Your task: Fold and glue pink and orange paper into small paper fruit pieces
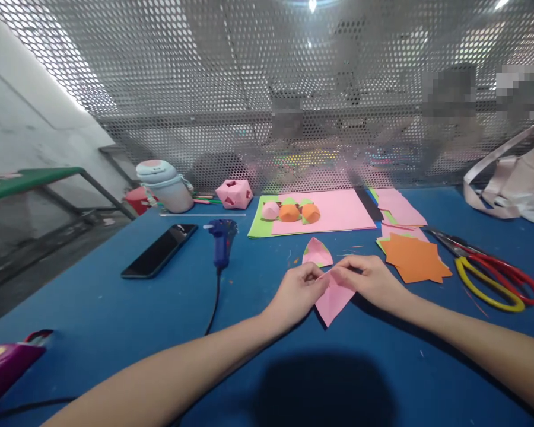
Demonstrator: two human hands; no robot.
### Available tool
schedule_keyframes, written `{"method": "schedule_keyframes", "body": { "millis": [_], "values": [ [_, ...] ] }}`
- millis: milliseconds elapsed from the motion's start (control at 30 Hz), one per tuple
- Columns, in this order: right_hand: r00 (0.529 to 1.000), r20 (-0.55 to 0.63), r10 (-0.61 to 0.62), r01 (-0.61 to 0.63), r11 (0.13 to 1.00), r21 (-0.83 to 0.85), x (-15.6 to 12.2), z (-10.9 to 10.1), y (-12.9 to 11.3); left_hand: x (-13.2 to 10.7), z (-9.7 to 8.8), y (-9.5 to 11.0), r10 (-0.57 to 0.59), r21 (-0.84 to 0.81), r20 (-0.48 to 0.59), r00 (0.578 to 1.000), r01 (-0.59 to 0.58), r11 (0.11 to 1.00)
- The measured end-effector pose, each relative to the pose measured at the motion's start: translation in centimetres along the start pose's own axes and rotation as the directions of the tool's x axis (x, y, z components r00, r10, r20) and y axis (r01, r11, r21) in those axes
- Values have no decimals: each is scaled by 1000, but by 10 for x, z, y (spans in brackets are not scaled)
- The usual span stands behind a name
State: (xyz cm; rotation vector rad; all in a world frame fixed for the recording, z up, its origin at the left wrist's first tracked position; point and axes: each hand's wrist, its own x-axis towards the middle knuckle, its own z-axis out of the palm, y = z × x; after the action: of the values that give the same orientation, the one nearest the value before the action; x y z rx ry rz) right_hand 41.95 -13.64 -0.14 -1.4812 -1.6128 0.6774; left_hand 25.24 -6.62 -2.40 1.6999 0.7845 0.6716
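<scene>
- A blue tabletop (93,308) filled most of the view, backed by a perforated metal screen (249,89).
- At the far right edge lay a pale bag with straps (516,178).
- Flat pink sheets (338,210) lay on a green sheet at the back centre, with three small paper balls (289,212), one pink and two orange, resting on them.
- An orange star-shaped cutout (413,258) lay to the right of the hands, and beyond it the red and yellow scissors (493,276).
- To the left were a dark phone (159,250), a blue glue gun (221,237) standing upright with its cord trailing toward the viewer, a light blue cup (167,187) and a pink paper cube (234,194).
- The left hand (298,290) and the right hand (369,279) met at the centre, fingertips pressed together, both pinching the top edge of the pink paper piece (333,299).
- That piece lay on the tabletop between the hands, its pointed end aimed toward the viewer.
- A small folded pink-and-green piece (317,252) sat just behind the hands, apart from them.
- By my reading, a fold was being creased along the top edge. A further move would call for holding the edges aligned and pressing firmly along the crease.
</scene>
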Motion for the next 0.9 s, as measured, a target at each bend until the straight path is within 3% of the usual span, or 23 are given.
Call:
{"method": "schedule_keyframes", "body": {
  "millis": [233,500,733,900],
  "values": [
    [1000,3,12,-11,998,-68,0,8,5,0,2,2,-21,-59,-7,1000,21,998],
    [1000,-23,5,-8,991,-134,-1,14,6,-5,2,5,89,110,-12,996,-87,990],
    [999,-27,21,-26,979,-201,-1,7,3,-9,-3,8,210,276,55,976,-217,936],
    [1000,-7,-6,4,974,-225,0,4,1,-8,-4,8,200,259,71,977,-212,942]
  ]
}}
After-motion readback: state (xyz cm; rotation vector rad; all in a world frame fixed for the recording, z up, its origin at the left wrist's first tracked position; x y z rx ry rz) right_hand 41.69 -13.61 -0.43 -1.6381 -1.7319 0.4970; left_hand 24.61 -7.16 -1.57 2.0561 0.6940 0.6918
